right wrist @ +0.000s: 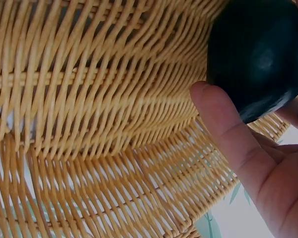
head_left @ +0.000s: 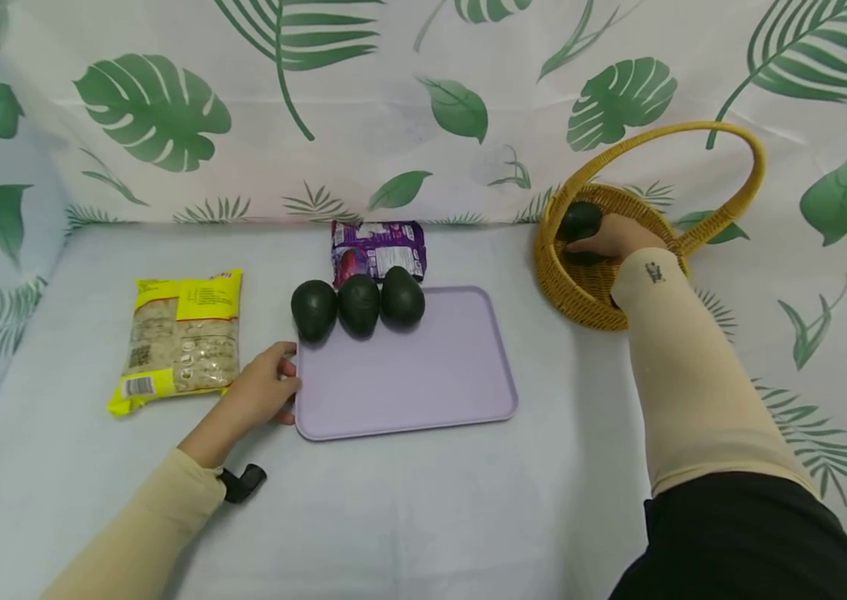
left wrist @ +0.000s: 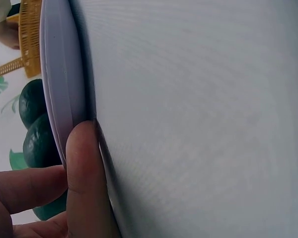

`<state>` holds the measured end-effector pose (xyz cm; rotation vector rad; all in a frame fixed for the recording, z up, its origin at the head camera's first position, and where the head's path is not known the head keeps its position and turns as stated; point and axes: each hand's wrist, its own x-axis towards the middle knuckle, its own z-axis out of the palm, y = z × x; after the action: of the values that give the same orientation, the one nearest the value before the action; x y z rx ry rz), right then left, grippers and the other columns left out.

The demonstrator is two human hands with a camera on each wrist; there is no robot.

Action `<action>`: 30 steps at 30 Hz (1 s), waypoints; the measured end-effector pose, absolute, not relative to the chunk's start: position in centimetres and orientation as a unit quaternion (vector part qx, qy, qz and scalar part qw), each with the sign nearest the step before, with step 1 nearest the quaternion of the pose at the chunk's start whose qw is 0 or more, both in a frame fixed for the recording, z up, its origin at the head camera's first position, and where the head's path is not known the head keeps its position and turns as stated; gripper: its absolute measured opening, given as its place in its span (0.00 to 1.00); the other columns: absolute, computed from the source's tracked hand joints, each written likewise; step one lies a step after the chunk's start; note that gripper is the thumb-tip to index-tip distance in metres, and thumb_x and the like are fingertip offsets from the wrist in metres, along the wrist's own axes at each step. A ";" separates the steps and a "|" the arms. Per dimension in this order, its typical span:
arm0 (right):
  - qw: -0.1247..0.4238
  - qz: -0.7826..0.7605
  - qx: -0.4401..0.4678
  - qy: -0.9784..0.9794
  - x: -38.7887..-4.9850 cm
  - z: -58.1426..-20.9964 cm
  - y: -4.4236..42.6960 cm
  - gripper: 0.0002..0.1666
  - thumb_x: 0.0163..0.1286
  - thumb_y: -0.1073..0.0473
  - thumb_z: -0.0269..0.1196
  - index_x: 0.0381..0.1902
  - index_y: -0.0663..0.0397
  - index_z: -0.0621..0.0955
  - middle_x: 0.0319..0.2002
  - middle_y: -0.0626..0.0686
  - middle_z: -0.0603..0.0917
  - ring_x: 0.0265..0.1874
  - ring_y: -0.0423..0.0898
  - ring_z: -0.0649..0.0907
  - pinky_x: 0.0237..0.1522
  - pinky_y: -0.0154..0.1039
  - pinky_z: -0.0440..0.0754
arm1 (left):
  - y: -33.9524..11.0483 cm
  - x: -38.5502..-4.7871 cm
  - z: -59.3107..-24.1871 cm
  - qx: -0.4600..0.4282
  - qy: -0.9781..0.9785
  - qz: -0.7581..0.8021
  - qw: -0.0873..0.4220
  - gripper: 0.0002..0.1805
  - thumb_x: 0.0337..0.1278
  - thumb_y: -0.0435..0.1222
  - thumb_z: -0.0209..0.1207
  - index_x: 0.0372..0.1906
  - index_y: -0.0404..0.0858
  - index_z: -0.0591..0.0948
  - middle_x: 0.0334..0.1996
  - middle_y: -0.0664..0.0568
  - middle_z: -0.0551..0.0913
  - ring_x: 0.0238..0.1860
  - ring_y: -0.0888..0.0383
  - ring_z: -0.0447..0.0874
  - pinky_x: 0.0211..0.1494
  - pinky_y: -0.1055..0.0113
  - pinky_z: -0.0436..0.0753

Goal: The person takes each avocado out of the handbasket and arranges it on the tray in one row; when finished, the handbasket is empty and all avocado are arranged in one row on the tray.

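Note:
My right hand [head_left: 622, 236] reaches into a wicker basket [head_left: 581, 304] and grips a dark green avocado [right wrist: 258, 54], its thumb [right wrist: 221, 116] against the side. In the head view, dark green [head_left: 579, 221] shows above and below the fingers; whether that is one avocado or two I cannot tell. At the left edge of a lilac tray [head_left: 408, 383], my left hand [head_left: 262, 387] pinches the rim between thumb and finger. Three avocados lie in a row along the tray's back left: a left one [head_left: 314, 311], a middle one [head_left: 359, 305] and a right one [head_left: 403, 297].
Left of the tray lies a yellow, partly see-through food bag [head_left: 183, 337]. A purple packet [head_left: 378, 247] lies behind the avocados. The basket's tall handle [head_left: 754, 167] arches above my right hand. A leaf-printed cloth [head_left: 393, 133] hangs behind the white tabletop [head_left: 423, 517].

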<state>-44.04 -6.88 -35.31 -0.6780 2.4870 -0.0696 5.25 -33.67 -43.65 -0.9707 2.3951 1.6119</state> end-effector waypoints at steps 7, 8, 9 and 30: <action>0.275 -0.041 -0.251 0.927 -43.6 -34.6 -6.2 0.63 0.57 0.23 0.62 0.66 0.74 0.66 0.62 0.73 0.69 0.57 0.66 0.71 0.62 0.69 0.68 | -33.6 5.2 -43.5 -0.303 0.787 0.537 0.035 0.31 0.67 0.27 0.50 0.73 0.29 0.57 0.47 0.39 0.68 0.36 0.52 0.75 0.28 0.61 0.89; 0.275 -0.045 -0.250 0.927 -43.6 -34.6 -6.2 0.63 0.57 0.24 0.62 0.67 0.74 0.65 0.63 0.73 0.69 0.58 0.66 0.70 0.63 0.70 0.68 | -33.5 5.2 -43.5 -0.303 0.787 0.537 0.035 0.31 0.67 0.27 0.50 0.73 0.29 0.57 0.47 0.39 0.68 0.36 0.52 0.75 0.28 0.61 0.89; 0.275 -0.047 -0.252 0.927 -43.6 -34.5 -6.1 0.62 0.58 0.25 0.63 0.68 0.73 0.65 0.63 0.73 0.68 0.59 0.66 0.70 0.63 0.70 0.68 | -33.5 5.2 -43.5 -0.302 0.787 0.536 0.035 0.31 0.67 0.27 0.50 0.73 0.29 0.57 0.47 0.39 0.68 0.36 0.52 0.75 0.28 0.61 0.89; 0.216 -0.057 -0.288 0.931 -41.0 -31.5 -5.2 0.63 0.62 0.26 0.59 0.77 0.65 0.52 0.72 0.73 0.56 0.69 0.73 0.58 0.67 0.73 0.59 | -33.5 5.3 -43.5 -0.315 0.784 0.531 0.057 0.32 0.69 0.28 0.50 0.74 0.30 0.55 0.48 0.40 0.67 0.31 0.53 0.74 0.29 0.61 0.89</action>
<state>-41.01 -5.16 -31.46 -0.7971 2.5807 -0.1580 5.29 -33.52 -43.45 -0.9555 2.3793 1.6116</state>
